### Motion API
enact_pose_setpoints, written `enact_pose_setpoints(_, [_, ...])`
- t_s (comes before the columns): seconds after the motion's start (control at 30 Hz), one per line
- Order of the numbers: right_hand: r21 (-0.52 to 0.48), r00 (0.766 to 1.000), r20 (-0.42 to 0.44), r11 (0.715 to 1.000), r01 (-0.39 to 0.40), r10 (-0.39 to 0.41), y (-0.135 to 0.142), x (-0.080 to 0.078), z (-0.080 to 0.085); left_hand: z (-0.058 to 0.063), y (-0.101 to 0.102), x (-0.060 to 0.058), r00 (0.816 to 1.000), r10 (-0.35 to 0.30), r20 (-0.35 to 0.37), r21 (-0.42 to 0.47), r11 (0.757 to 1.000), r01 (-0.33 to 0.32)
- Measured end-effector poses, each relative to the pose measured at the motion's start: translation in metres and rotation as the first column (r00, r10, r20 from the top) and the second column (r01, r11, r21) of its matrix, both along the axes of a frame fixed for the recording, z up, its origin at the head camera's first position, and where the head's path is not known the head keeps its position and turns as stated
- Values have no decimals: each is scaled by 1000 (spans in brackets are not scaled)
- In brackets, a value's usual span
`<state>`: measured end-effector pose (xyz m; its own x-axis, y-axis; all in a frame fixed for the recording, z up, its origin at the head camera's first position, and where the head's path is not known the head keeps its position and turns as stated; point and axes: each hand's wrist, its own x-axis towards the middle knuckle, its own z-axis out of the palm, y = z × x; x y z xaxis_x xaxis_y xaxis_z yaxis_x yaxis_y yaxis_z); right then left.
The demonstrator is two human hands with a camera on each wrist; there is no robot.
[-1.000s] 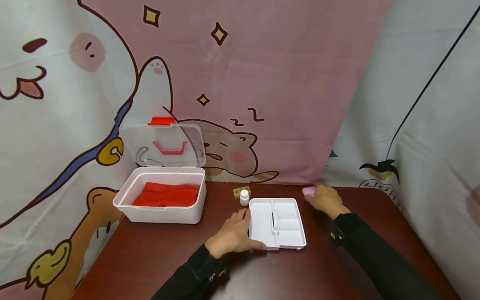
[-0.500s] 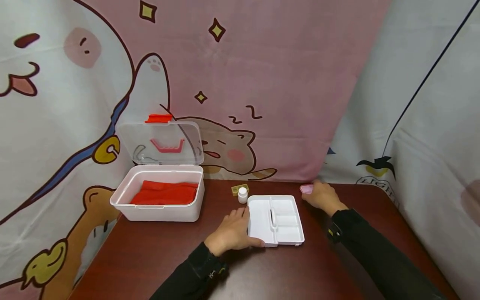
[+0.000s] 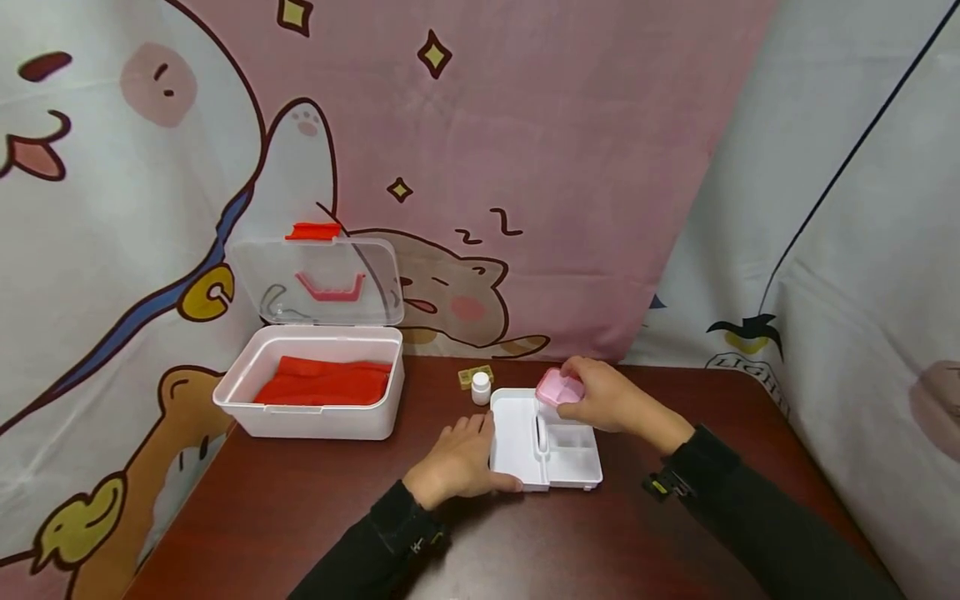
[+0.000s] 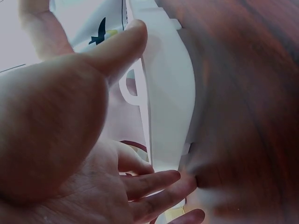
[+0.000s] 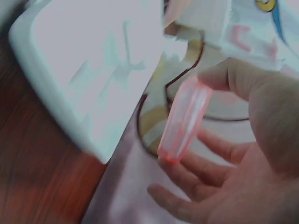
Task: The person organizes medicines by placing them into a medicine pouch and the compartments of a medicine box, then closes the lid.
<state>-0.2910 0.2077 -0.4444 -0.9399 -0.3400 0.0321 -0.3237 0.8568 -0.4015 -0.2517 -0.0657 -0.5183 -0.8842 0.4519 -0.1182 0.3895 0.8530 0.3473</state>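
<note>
A white compartment tray (image 3: 514,440) lies flat on the table. My left hand (image 3: 459,462) rests against its left side, the thumb near the front edge. In the left wrist view the fingers (image 4: 154,183) stretch out along the tray's side wall (image 4: 170,88), not curled round it. My right hand (image 3: 611,396) pinches a small translucent pink plastic box (image 3: 557,387) between thumb and fingers. That pink box is held above the back right part of the tray, tilted. In the right wrist view the pink box (image 5: 184,119) is apart from the tray.
A small white bottle (image 3: 481,388) stands behind the tray, beside a yellowish translucent piece (image 3: 474,375). At the left is a white box (image 3: 322,423) with a red cloth (image 3: 322,381) inside and its clear lid (image 3: 318,283) raised. A printed cloth hangs behind the table.
My right hand has brought the pink box leftward from the table's back right to over the tray. The left hand keeps its place at the tray's side. The head view has shifted slightly.
</note>
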Motion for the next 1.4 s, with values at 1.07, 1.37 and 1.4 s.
enact_pose_setpoints(1.07, [154,923,-12,913,-377,383,-62,24,-37,1,-1,0,998,-26,-49,-3,1000,26])
enact_pose_setpoints(1.37, [189,926,1,909,-371,377,-66,22,-46,2,-1,1,999,-28,-37,0,1000,28])
enact_pose_setpoints(1.4, [191,926,1,909,-371,378,-66,22,-46,3,-1,1,999,-27,-37,-1,1000,27])
